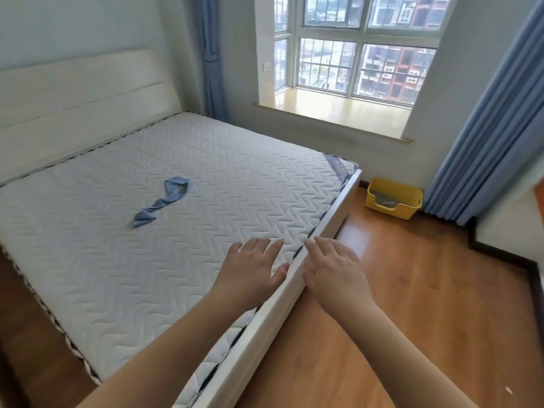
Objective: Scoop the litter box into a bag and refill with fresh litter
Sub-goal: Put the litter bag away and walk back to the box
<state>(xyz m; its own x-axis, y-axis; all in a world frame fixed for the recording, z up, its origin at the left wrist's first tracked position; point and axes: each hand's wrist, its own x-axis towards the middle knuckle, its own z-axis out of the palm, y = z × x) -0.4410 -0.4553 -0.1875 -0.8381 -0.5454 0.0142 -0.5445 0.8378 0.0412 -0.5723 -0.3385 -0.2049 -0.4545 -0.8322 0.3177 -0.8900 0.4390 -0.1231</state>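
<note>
A yellow litter box (394, 198) sits on the wooden floor in the far corner, below the window sill and beside the blue curtain. Something grey lies inside it. My left hand (253, 266) is stretched out in front of me over the corner of the mattress, fingers straight and empty. My right hand (334, 267) reaches forward just past the bed's edge, above the floor, fingers also straight and holding nothing. Both hands are far from the litter box. No bag, scoop or fresh litter shows.
A bed with a bare white quilted mattress (164, 207) fills the left; a blue fabric strip (164, 200) lies on it. Wooden floor (412, 304) runs along the bed's right side toward the window (353, 54). A blue curtain (485, 142) hangs at right.
</note>
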